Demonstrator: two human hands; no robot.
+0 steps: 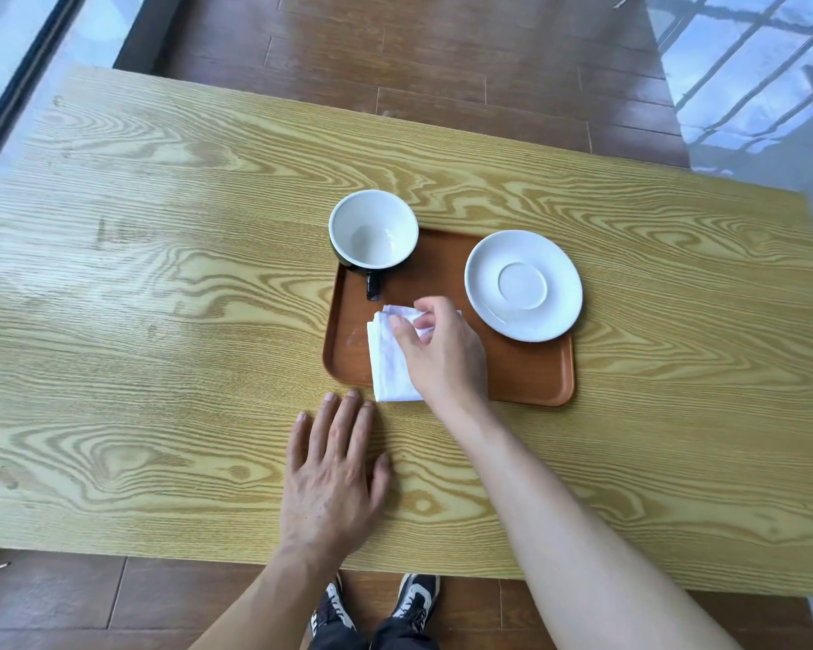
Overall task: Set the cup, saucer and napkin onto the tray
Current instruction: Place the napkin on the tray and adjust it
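Note:
A brown tray (526,368) lies on the wooden table. A cup (373,229), black outside and white inside, stands on the tray's far left corner with its handle toward me. A white saucer (523,284) sits on the tray's far right corner, overhanging the rim. A folded white napkin (388,358) lies on the tray's left half, its near edge reaching over the rim. My right hand (442,349) rests on the napkin, fingertips pinching its far edge. My left hand (332,471) lies flat on the table just before the tray, fingers spread, holding nothing.
The light wooden table (160,297) stretches wide to the left and right of the tray. Its near edge runs just above my shoes (376,602). Dark wooden floor and glass walls surround it.

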